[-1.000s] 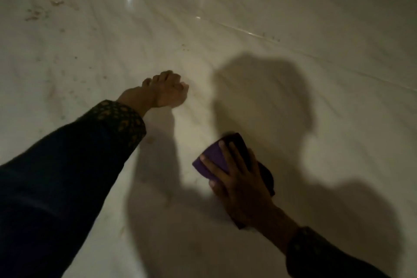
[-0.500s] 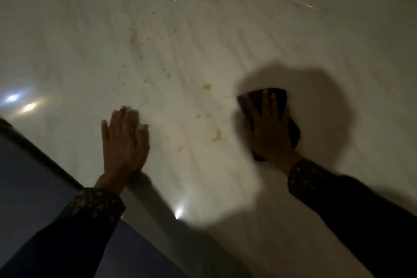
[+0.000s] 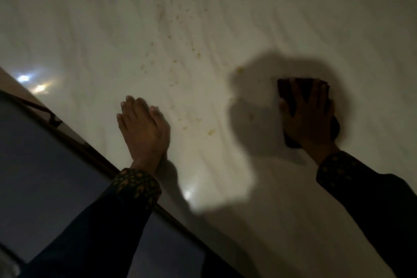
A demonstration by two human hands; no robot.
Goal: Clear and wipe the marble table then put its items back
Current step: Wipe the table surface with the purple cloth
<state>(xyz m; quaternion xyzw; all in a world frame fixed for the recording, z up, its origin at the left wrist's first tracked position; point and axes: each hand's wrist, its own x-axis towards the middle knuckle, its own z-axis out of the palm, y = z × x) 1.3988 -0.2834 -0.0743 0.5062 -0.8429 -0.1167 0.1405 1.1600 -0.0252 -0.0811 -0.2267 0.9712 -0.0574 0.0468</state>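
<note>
Marble table point(image 3: 225, 18) fills most of the frame, pale and glossy, and we see its dark edge running diagonally from middle left down to bottom center. Left hand point(image 3: 144, 128) lies flat on the marble at center left, palm down, fingers point(image 3: 129, 102) straight and pressed together, holding nothing. Right hand point(image 3: 309, 119) sits at center right, palm down on a dark cloth point(image 3: 286, 88), fingers point(image 3: 318, 90) straight and slightly spread, pressing the cloth onto the tabletop. Cloth corners stick out above the fingertips and below the wrist side; we cannot tell its exact color in the dim light. Yellowish crumbs point(image 3: 211, 132) are scattered on the marble between the 2 hands and trail toward top center of the frame. Large dark shadow point(image 3: 259, 108) covers the marble around and to the left of the right hand. Both arms wear dark sleeves with patterned gold-dotted cuffs point(image 3: 137, 184). Bright light reflections point(image 3: 23, 78) show on the marble at middle left. Bluish-grey surface point(image 3: 45, 176) occupies the lower left beyond the table edge.
</note>
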